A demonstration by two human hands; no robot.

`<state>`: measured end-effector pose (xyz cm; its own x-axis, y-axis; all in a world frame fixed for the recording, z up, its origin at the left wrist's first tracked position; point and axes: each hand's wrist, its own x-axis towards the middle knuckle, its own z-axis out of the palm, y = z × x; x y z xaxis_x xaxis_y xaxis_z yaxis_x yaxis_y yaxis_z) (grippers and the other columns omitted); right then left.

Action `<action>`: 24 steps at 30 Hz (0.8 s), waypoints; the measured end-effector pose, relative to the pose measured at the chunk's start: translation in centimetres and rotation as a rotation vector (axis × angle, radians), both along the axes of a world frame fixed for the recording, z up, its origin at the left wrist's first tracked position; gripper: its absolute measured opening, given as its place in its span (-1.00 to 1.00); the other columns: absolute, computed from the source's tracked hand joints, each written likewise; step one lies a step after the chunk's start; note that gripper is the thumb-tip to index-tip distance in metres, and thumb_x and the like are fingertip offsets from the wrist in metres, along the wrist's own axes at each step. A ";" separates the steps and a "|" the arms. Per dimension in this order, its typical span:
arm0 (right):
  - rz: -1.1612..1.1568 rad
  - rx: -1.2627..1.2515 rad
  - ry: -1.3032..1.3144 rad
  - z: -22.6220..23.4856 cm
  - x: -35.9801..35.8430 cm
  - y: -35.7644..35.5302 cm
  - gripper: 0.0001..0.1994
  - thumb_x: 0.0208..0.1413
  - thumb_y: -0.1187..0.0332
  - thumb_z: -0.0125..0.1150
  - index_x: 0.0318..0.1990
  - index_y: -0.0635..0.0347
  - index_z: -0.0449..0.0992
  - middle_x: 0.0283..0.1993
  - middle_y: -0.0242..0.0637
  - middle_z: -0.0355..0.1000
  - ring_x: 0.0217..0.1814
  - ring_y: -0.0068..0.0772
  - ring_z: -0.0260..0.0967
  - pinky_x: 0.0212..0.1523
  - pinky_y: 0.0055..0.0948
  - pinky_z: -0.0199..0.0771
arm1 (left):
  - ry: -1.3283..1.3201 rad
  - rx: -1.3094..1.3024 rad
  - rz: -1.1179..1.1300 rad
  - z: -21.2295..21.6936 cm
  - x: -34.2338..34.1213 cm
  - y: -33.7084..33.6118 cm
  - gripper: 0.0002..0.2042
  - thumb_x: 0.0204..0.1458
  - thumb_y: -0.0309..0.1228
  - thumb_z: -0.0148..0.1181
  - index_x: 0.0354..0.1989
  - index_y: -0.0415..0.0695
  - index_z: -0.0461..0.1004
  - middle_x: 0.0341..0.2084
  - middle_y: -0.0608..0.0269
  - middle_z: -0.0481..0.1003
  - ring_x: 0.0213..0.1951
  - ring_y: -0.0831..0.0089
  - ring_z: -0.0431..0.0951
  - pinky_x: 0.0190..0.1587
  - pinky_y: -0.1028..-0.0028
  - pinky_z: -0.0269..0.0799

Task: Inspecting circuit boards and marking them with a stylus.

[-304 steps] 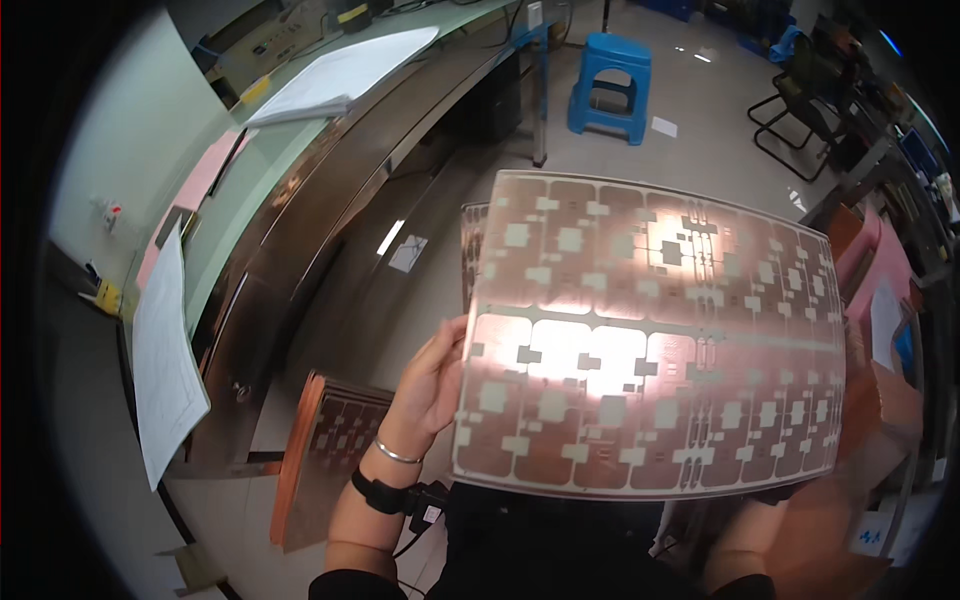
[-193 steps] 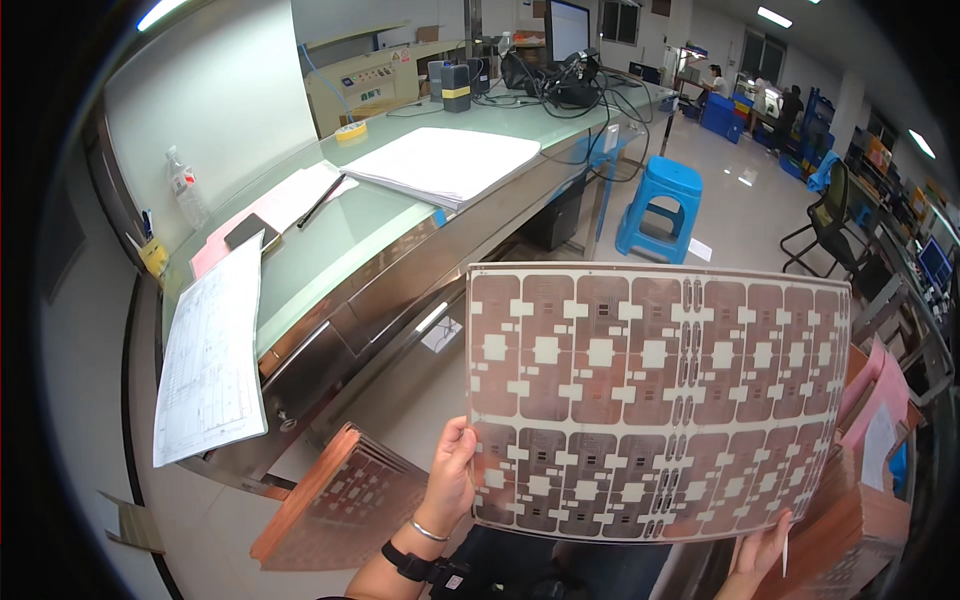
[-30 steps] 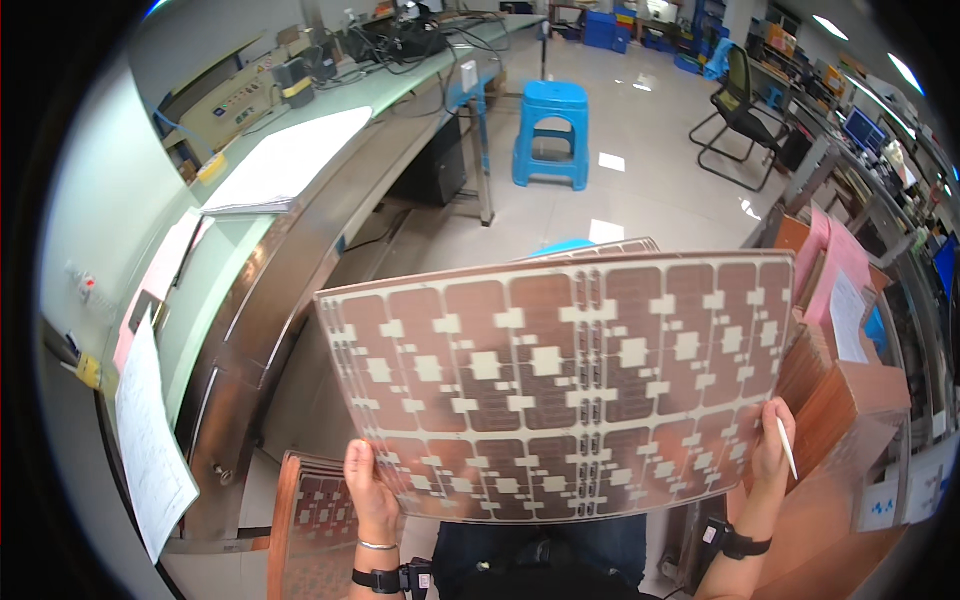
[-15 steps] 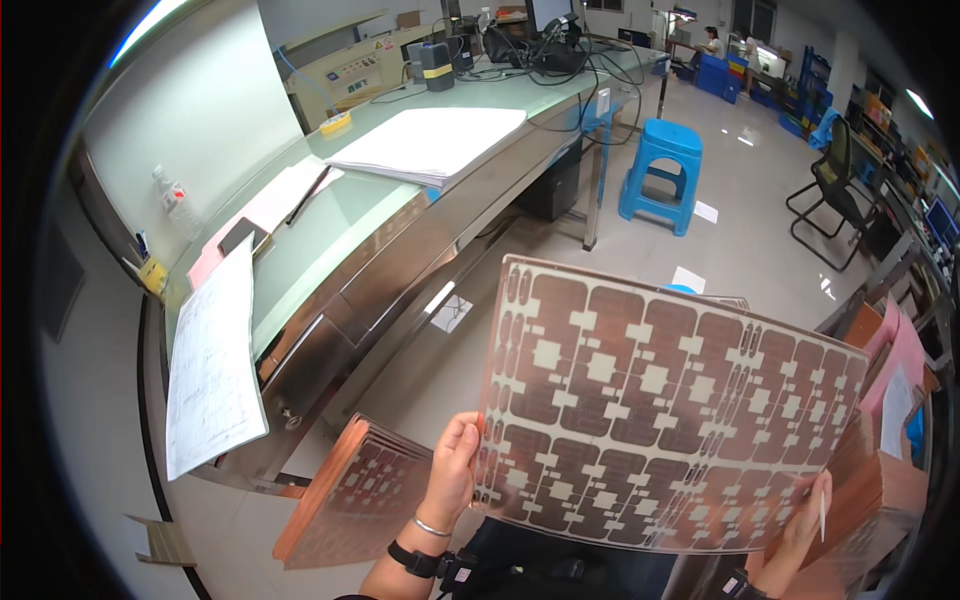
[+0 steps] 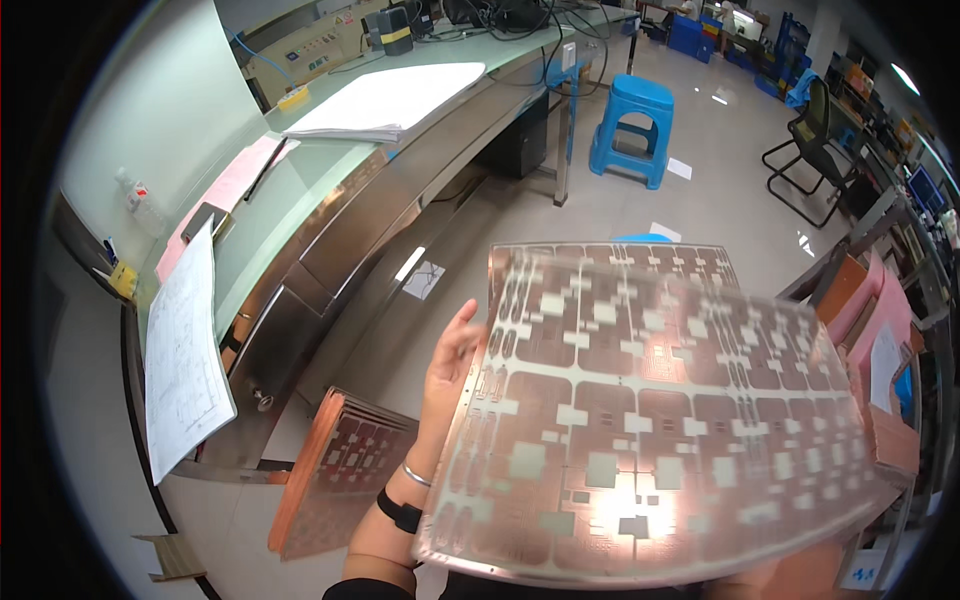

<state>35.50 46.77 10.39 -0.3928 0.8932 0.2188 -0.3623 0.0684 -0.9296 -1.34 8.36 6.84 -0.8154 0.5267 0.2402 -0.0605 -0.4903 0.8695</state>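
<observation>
A large copper-clad circuit board panel (image 5: 620,430) with rows of pale cutout shapes fills the lower middle, tilted and partly blurred. My left hand (image 5: 455,345) is by the panel's upper left edge, fingers raised and apart, gripping nothing. Of my right arm, only a blurred forearm (image 5: 760,578) shows below the panel's lower edge; the panel hides the hand and its fingers. Behind the held-up panel, the upper part of another similar panel (image 5: 690,262) shows.
A stack of copper panels (image 5: 345,470) leans on the floor at lower left. To the left runs a glass-topped desk (image 5: 335,160) bearing papers, a phone and a bottle. A blue stool (image 5: 635,125) stands ahead. Pink sheets and cardboard (image 5: 880,310) sit at right.
The panel has swung nearer and lower, uncovering more of the panel behind it. My left hand has let go of its left edge and moved up. My right hand has gone behind the panel.
</observation>
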 end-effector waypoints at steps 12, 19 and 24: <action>0.177 -0.301 0.321 -6.8 0.0 -3.8 -0.54 0.27 0.14 -0.16 0.18 0.28 0.17 0.20 -0.16 0.19 0.22 -0.27 0.13 0.23 -0.25 0.10 | -0.735 -0.018 -0.253 0.0 1.5 -0.5 -0.68 0.24 -0.35 -0.20 0.12 -0.19 0.21 -0.04 0.20 0.40 -0.03 0.48 0.44 0.04 0.47 0.39; 0.218 -0.423 0.554 -10.5 3.4 -5.1 -0.50 0.27 0.12 -0.17 0.22 0.28 0.13 0.25 -0.12 0.15 0.27 -0.22 0.10 0.27 -0.19 0.07 | -0.608 0.005 -0.216 -0.8 3.1 -0.8 -0.69 0.24 -0.35 -0.19 0.09 -0.20 0.24 -0.08 0.19 0.43 -0.05 0.51 0.46 0.01 0.50 0.41; 0.357 -0.427 0.619 -11.1 8.0 -6.7 -0.44 0.26 0.06 -0.21 0.25 0.30 0.06 0.35 -0.05 -0.02 0.38 -0.09 -0.08 0.35 0.02 -0.11 | -0.595 0.053 -0.187 -0.1 4.0 -0.9 -0.69 0.23 -0.37 -0.17 0.09 -0.21 0.24 -0.09 0.19 0.44 -0.08 0.50 0.48 -0.02 0.50 0.43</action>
<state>43.51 40.10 -0.66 -0.5879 0.7931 0.1592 -0.7498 -0.4604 -0.4752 2.66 7.51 6.73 -0.7127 0.6732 -0.1971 -0.6159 -0.4661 0.6352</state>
